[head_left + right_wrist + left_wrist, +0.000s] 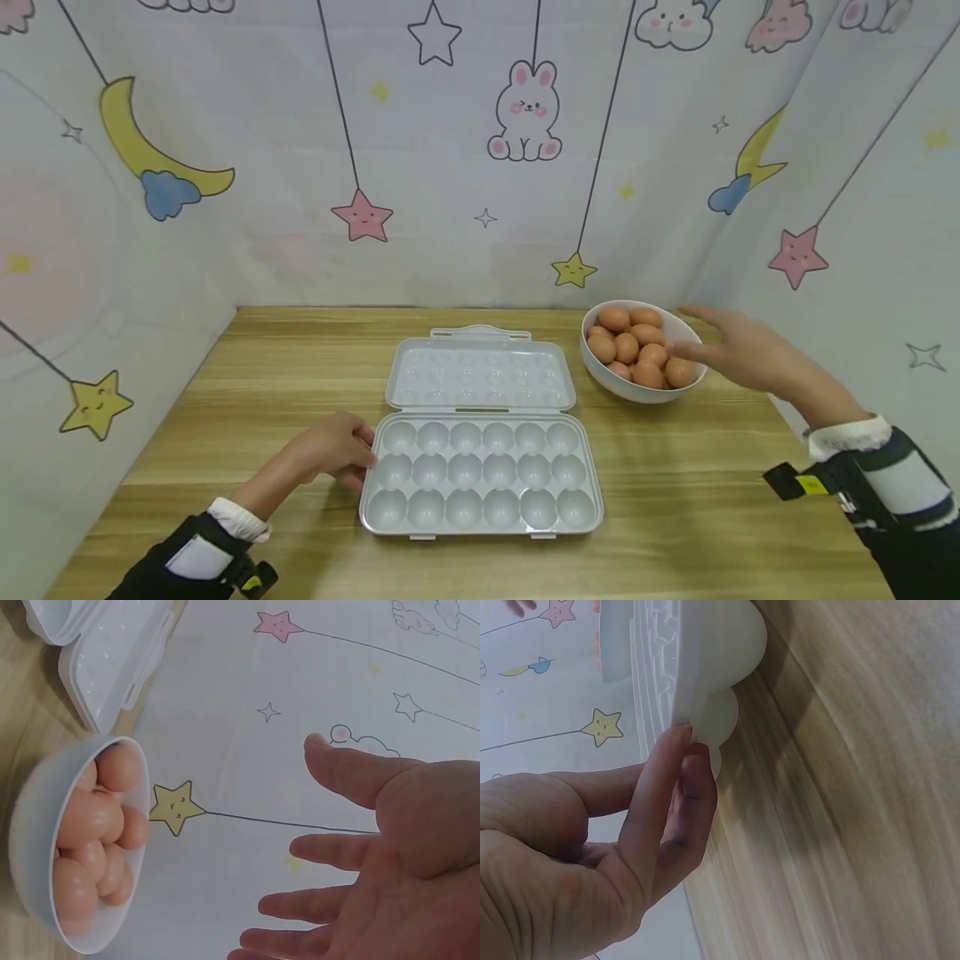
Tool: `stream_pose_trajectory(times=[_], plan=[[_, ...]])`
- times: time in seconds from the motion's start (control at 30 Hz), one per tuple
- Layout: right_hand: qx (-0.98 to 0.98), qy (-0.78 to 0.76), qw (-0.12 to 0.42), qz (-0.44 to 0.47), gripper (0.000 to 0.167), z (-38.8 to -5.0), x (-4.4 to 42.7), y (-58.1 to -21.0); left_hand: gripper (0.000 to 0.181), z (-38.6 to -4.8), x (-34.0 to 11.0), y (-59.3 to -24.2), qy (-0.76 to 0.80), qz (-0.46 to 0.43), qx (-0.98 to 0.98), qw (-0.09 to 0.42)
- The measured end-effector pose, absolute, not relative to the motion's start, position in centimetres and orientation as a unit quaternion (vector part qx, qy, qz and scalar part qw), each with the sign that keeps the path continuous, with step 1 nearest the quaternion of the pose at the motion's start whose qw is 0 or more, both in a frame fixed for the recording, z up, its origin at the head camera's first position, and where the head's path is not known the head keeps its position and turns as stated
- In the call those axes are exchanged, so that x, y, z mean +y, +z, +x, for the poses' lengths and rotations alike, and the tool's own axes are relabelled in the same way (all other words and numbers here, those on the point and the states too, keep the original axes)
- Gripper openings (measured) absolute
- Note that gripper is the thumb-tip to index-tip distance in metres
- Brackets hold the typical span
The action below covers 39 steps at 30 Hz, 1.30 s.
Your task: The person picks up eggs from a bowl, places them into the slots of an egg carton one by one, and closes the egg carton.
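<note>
A white plastic egg tray (480, 493) lies on the table with its hinged lid (480, 375) folded back flat, its round cups bare. At its left edge my left hand (339, 450) pinches the rim between thumb and fingers; the left wrist view shows the fingertips (676, 736) on that rim. Behind and to the right stands a white bowl (637, 395) heaped with brown eggs (647, 335). Above the bowl's right side hovers my right hand (738, 350), fingers spread and holding nothing. In the right wrist view that hand (375, 862) is apart from the eggs (90, 817).
The wooden table (300, 367) meets a white cloth backdrop (420, 275) printed with stars, moons and a rabbit along its back and sides. Wrist straps with small devices (798, 483) sit on both dark sleeves.
</note>
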State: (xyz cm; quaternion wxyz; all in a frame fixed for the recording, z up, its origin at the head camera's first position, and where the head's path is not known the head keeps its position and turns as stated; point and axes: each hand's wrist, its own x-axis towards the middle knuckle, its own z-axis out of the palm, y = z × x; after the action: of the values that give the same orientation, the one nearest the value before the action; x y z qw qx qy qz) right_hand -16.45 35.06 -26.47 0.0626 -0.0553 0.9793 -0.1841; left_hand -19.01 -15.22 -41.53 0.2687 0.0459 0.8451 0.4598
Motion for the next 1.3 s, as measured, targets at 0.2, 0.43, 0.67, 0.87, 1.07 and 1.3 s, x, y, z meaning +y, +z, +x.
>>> stream_pose_trajectory(times=[0.2,0.43,0.67,0.87,1.07,1.3], plan=[[0.987,-0.140,0.039,-0.076,0.088,-19.8,34.9,-24.2,0.019,-18.9,-15.1,-41.5,0.453,0.037,0.852,0.260],[0.992,-0.091,0.026,-0.084,0.089,-23.6,33.9,-24.1,0.018,-19.0,-14.8,-41.6,0.447,0.040,0.858,0.252],[0.990,-0.089,0.028,-0.106,0.086,-27.8,33.5,-26.8,0.014,-18.8,-14.8,-41.7,0.445,0.041,0.860,0.245],[0.985,-0.123,0.078,-0.092,0.071,-30.1,33.8,-28.9,0.015,-18.6,-14.7,-41.5,0.451,0.041,0.859,0.237],[0.982,-0.133,0.112,-0.069,0.062,-31.0,33.5,-30.7,0.016,-18.5,-14.6,-41.2,0.445,0.034,0.863,0.235],[0.975,-0.183,0.112,-0.051,0.055,-31.8,33.4,-32.9,0.015,-18.4,-14.5,-41.1,0.453,0.028,0.860,0.233]])
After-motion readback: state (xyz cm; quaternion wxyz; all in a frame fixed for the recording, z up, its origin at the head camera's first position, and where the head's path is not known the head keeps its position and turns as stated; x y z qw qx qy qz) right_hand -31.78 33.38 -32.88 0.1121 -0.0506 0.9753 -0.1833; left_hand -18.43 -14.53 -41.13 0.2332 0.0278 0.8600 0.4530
